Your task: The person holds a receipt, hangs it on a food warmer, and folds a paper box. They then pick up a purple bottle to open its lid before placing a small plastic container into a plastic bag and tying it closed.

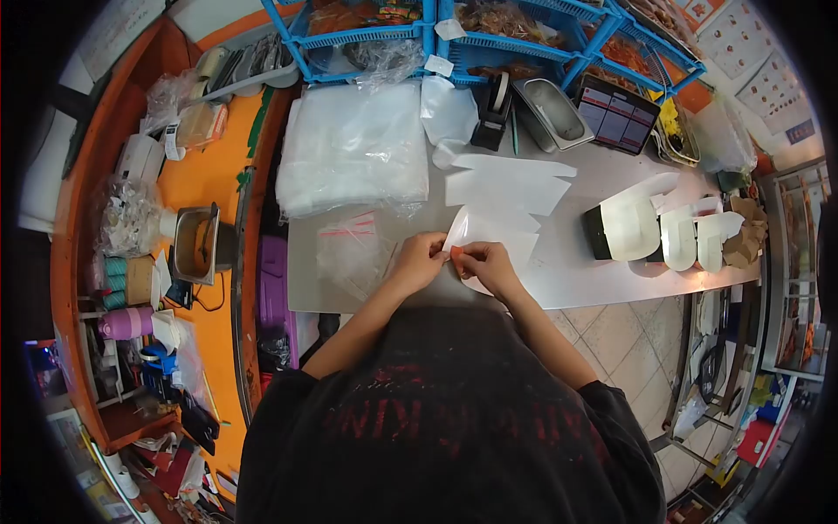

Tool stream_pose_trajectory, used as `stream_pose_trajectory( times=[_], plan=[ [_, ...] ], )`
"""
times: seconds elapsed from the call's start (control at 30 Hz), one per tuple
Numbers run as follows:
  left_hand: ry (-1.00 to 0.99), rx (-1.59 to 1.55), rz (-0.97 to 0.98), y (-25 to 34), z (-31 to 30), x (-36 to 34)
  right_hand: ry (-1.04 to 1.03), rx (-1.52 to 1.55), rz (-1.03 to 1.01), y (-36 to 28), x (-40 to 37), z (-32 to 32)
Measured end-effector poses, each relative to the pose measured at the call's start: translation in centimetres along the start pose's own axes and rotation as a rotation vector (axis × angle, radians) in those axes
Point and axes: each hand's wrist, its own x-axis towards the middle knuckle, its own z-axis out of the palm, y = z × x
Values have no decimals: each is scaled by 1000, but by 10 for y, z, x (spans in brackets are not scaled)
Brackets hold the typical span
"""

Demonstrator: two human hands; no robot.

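White card, or maybe stiff paper, is right at the near edge of the surface, with both hands on it. Left hand has its fingers closed in a pinch on the curled-up left edge; right hand has its fingers bunched together just beside, pinching the same bit. Can't tell exactly how tight either grip is.

Off to the left there are some small clear bags, and over on the right a few white tubs near some crumpled brown paper. Just past the card are more flat white cutouts. Further back you get a big stack of plastic bags on the left, then a black tape dispenser, a metal pan and a tablet, with blue racks at the far side.
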Motion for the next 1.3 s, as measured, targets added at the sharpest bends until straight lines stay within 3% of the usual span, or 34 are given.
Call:
stream_pose_trajectory(
  times=[0.17,0.23,0.3,0.73,0.77,0.8,1.03,1.13,1.2,1.27,1.3],
  plan=[
    [40,-408,-110,-18,22,2,41,48,133,3,2,-8],
    [142,-698,-286,-11,29,0,32,80,191,6,3,-9],
    [162,-692,-285,-6,29,-2,25,105,101,11,5,-8],
    [174,-743,-315,1,22,-6,-29,209,153,9,9,-4],
    [177,-743,-316,-1,22,-7,-50,142,78,13,10,-4],
    [159,-713,-291,-4,23,-7,-72,74,3,14,11,-3],
    [157,-518,-181,-17,23,-10,-49,168,39,19,15,0],
    [254,-375,-253,-11,19,-13,-53,-38,-104,33,21,-5],
    [259,-326,-160,-21,30,-13,8,-422,-258,38,22,-6],
    [236,-173,-197,1,25,-16,16,-500,-276,36,23,-6],
    [346,-142,-176,-18,40,-8,82,-538,-319,26,17,-1]
  ],
)
